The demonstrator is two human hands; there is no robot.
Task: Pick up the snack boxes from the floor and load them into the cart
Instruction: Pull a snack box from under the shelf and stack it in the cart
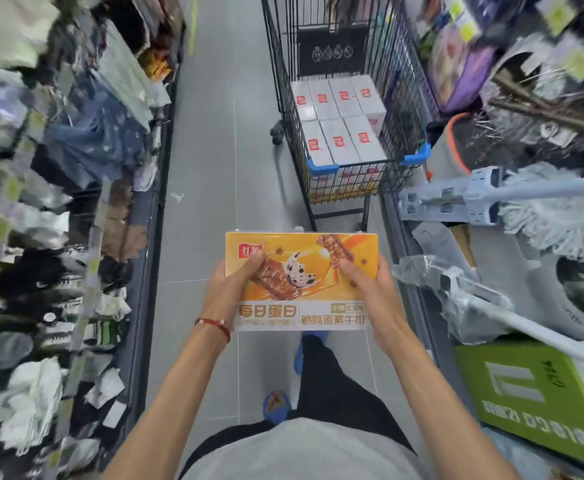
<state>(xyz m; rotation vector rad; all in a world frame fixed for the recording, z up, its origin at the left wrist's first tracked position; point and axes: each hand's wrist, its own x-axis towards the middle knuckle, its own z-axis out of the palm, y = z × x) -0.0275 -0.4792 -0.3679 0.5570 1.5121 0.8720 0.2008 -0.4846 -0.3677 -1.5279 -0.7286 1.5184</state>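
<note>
Both hands, left hand (233,277) and right hand (368,284), grip an orange snack box (301,271) by its sides, held up near the person. The cart (347,174) farther ahead already holds several white boxes (339,123); this one remains to load.

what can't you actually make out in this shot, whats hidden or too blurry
Head view, the only one:
- Goods on the left shelves: smeared by motion blur, kinds unreadable.
- Fingers of the left hand and right hand: mostly hidden behind the snack box they grip.
- Lower layers in the cart: covered by the white boxes on top.
- Icons on the cart's black panel: too small.
</note>
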